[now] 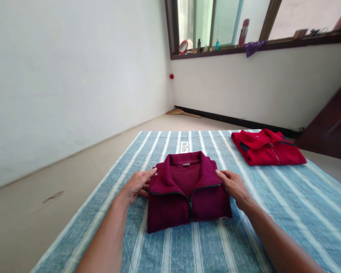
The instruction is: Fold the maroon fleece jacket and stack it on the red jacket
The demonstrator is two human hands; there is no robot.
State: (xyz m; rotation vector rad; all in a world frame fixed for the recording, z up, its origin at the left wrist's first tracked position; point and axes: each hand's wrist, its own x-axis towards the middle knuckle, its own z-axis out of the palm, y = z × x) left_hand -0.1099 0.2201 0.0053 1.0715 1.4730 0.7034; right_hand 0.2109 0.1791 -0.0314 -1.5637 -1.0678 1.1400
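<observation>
A maroon zip-collar jacket (pixel 167 208) lies folded into a neat block, its collar at the far side and its dark zipper partly open. At its left edge is my left hand (pixel 138 184), thumb on top and fingers tucked at the side. My right hand (pixel 234 185) grips the right edge the same way, thumb on the cloth and fingers partly hidden. Further back on the right, a red jacket (pixel 268 151) with dark trim sits folded, apart from both hands.
Blue-and-white striped cloth (pixel 170 250) covers the surface beneath the jackets. A broom (pixel 183 112) lies on the floor by the far wall. The windowsill (pixel 216 52) holds a small round mirror (pixel 183 47), bottles and a purple cloth (pixel 254 47). A dark red panel (pixel 329 121) stands at right.
</observation>
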